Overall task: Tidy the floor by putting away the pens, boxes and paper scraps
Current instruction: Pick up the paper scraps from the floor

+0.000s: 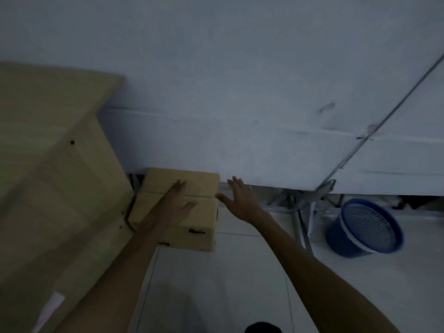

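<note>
While a cabinet [60,164] crowds the box [201,182], left hand [176,204] and right hand [239,200] grip nothing.

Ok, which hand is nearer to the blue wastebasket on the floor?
Right. The right hand is left of the blue wastebasket, beside the right edge of the cardboard box; the left hand is even farther left, over that box's top.

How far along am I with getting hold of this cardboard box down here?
Early. Done: the reach to the tan rectangular cardboard box on the pale tiled floor. In hand: left hand flat on its top, right hand spread open at its right edge. Left: a grip, then probably lifting it.
</note>
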